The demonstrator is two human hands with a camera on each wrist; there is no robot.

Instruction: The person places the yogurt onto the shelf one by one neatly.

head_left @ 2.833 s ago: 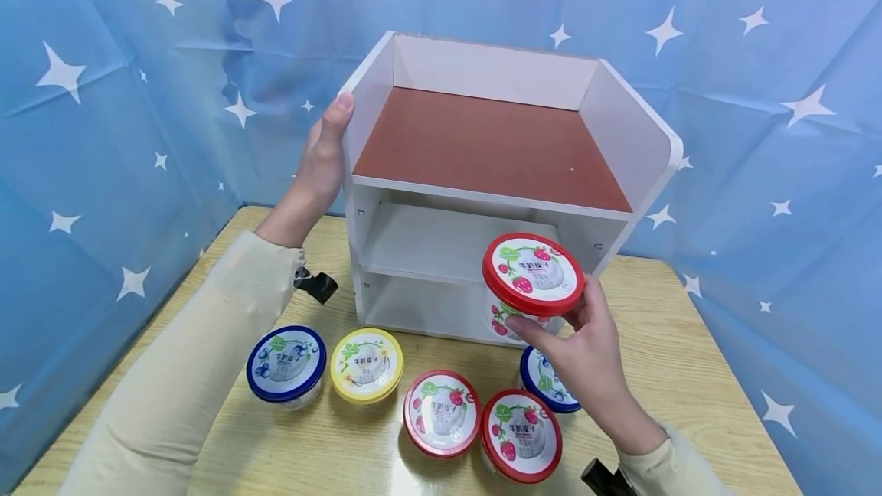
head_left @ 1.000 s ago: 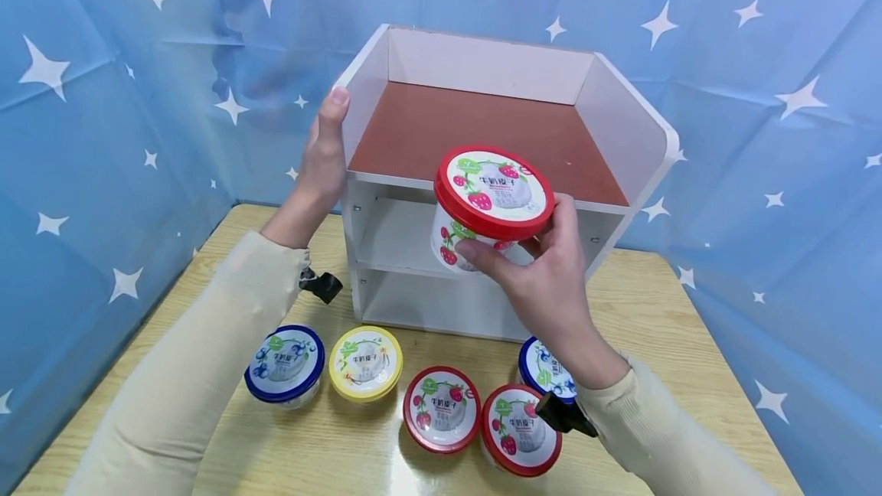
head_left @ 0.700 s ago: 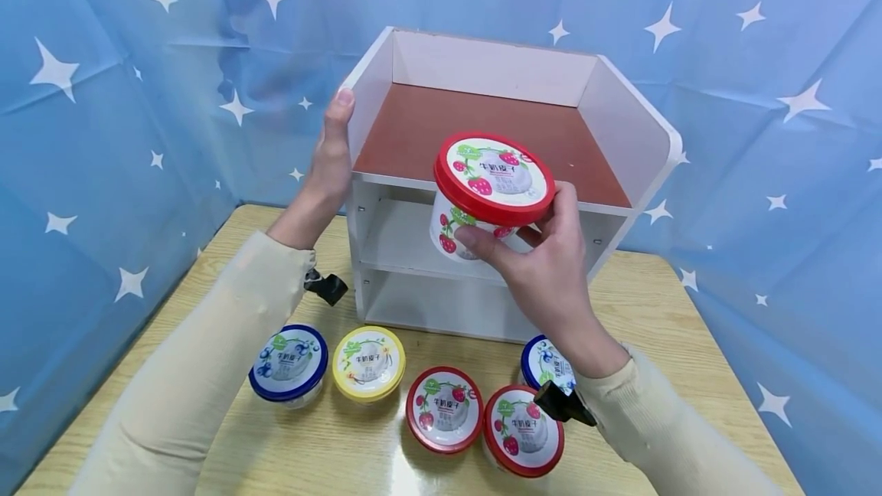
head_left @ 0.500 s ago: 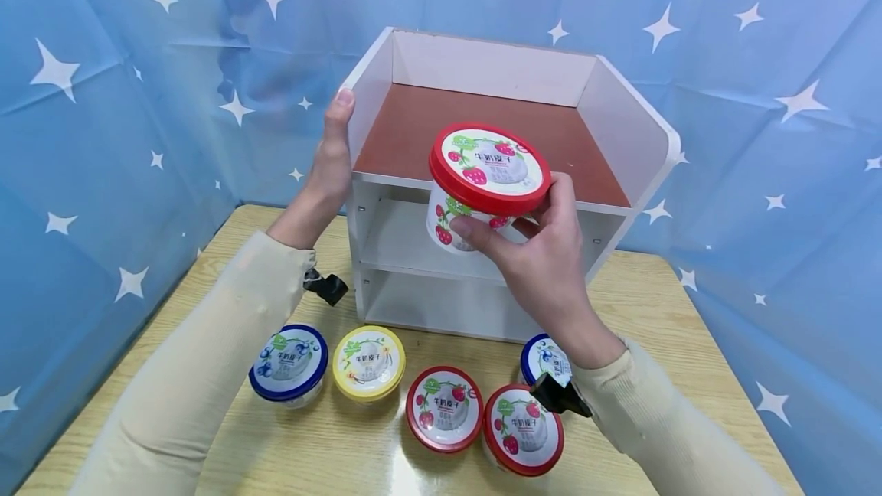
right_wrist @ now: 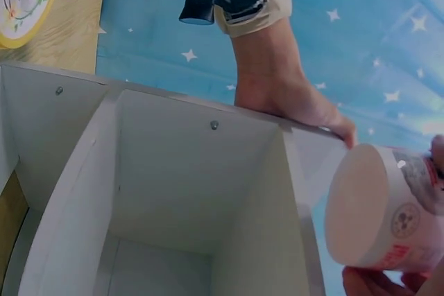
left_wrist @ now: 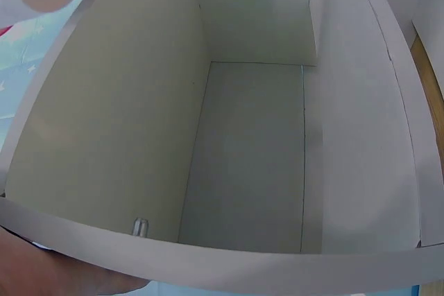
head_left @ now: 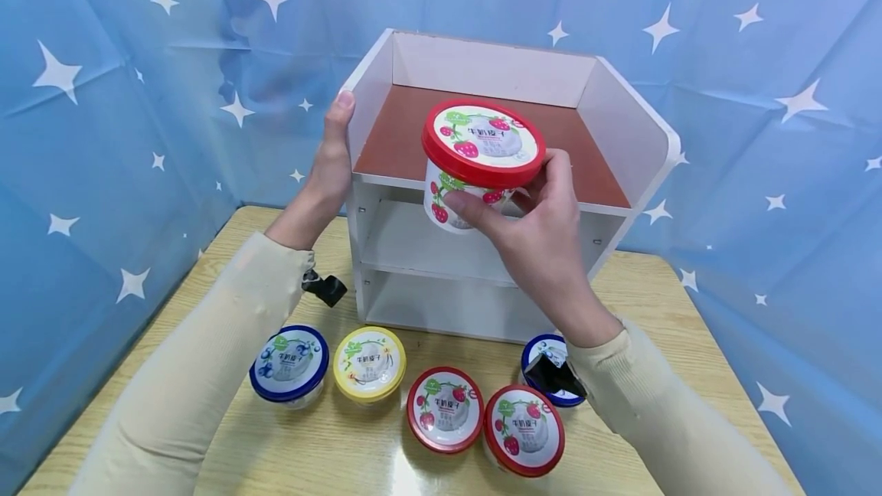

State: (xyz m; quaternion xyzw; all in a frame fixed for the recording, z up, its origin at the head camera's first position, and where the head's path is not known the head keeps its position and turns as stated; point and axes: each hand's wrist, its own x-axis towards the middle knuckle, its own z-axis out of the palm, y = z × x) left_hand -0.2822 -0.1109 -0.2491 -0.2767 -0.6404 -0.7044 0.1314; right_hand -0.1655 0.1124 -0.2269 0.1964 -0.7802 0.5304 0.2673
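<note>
In the head view my right hand [head_left: 544, 224] grips a strawberry-printed ice cream tub [head_left: 482, 163] with a red lid, thumb on the near side. The tub is raised in front of the white cabinet's brown top [head_left: 420, 132] and overlaps its front edge. The right wrist view shows the tub's pale base [right_wrist: 357, 213] beside the cabinet's upper edge. My left hand [head_left: 327, 159] rests against the outer left side of the white cabinet [head_left: 358, 251], thumb along its front edge; its other fingers are mostly hidden. In the left wrist view, part of that hand [left_wrist: 62, 268] shows outside the side panel.
On the wooden table [head_left: 654, 327] before the cabinet stand a blue-lidded tub [head_left: 289, 362], a yellow-lidded tub [head_left: 368, 364], two red-lidded tubs [head_left: 444, 409] and another blue-lidded tub [head_left: 551, 350], partly behind my right wrist's black camera. A starry blue curtain [head_left: 758, 136] surrounds the table.
My right hand has lifted the red-lidded tub up and to the left, from in front of the shelves to the level of the brown top. My left hand stays on the cabinet's side.
</note>
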